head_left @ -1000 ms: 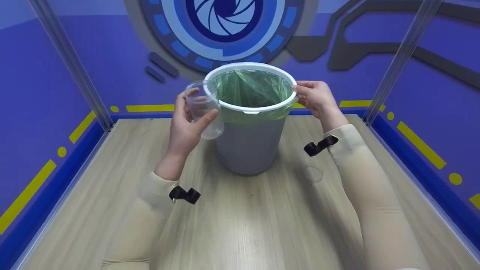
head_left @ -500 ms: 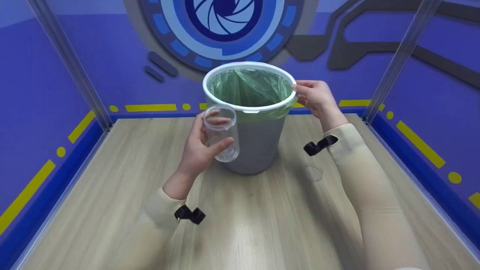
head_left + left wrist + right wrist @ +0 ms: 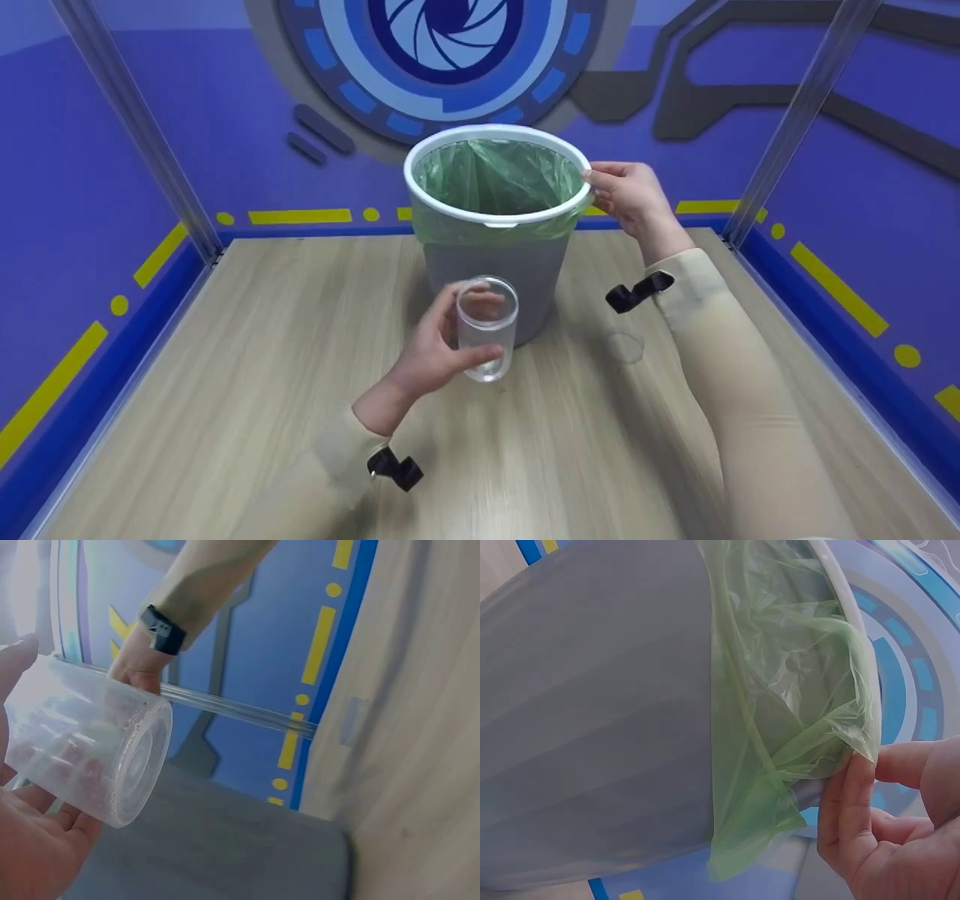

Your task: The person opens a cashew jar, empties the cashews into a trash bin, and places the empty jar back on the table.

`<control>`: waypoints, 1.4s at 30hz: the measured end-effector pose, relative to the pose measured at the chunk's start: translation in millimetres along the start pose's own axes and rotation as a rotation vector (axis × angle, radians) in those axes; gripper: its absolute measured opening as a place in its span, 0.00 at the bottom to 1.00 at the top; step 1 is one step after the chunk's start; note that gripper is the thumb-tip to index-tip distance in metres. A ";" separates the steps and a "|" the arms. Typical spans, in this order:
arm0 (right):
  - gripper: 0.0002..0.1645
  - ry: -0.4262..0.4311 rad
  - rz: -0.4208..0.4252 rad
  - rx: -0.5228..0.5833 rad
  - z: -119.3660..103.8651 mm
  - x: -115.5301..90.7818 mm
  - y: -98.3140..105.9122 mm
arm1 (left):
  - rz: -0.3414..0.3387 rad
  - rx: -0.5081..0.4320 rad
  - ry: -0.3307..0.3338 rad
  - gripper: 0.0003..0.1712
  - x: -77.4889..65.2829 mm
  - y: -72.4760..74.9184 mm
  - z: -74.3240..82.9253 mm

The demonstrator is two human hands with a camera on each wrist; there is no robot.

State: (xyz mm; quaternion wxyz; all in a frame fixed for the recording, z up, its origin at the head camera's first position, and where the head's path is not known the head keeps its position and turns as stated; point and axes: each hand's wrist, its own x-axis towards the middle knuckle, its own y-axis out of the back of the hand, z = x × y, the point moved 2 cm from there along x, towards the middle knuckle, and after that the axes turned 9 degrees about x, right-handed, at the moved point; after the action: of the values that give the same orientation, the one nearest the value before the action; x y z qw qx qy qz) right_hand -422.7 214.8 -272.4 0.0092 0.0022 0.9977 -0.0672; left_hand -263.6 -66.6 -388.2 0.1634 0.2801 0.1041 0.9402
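Note:
In the head view my left hand (image 3: pixel 433 354) grips a clear plastic cup (image 3: pixel 489 367) by its side, thumb in front and fingers behind. The cup is upright, its mouth uncovered, in front of a grey trash can (image 3: pixel 536 274). Its round base (image 3: pixel 141 765) shows in the left wrist view. My right hand (image 3: pixel 636 196) pinches the right side of the can's white rim (image 3: pixel 450 210). There the right wrist view shows thumb and fingers on the rim and on the folded green trash bag (image 3: pixel 750 802), which lines the can and hangs over its outside.
A thin clear round piece (image 3: pixel 625 347), perhaps a lid, lies flat on the wooden table (image 3: pixel 285 322) to the right of the can. Blue panels (image 3: pixel 172 112) with metal corner posts (image 3: pixel 802 112) enclose the back and sides.
My left hand has brought the clear cup down and to the right, from beside the can's rim to in front of its lower body. My right hand has stayed at the rim.

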 end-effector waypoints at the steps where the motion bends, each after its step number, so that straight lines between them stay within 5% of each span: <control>1: 0.29 -0.001 0.001 0.001 0.2 -0.1 0.0 | -0.010 0.006 0.008 0.44 -2.1 -2.7 -2.8; 13: 0.30 -0.008 0.010 -0.014 0.7 -0.2 -0.5 | -0.130 -0.080 0.079 0.44 -20.2 -28.1 -42.2; 22: 0.30 -0.009 0.013 -0.025 1.0 0.9 -1.0 | -0.192 0.013 0.202 0.43 -27.5 -34.6 -67.0; 42: 0.28 0.006 0.006 0.004 1.9 0.8 -0.7 | -0.307 0.096 0.258 0.43 -38.0 -39.8 -84.6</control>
State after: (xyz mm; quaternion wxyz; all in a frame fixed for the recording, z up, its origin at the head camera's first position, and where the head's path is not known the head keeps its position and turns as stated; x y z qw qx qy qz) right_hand -423.6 213.9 -274.2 0.0065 0.0052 0.9976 -0.0693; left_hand -271.1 -52.5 -487.8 0.2767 0.1455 0.2103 0.9263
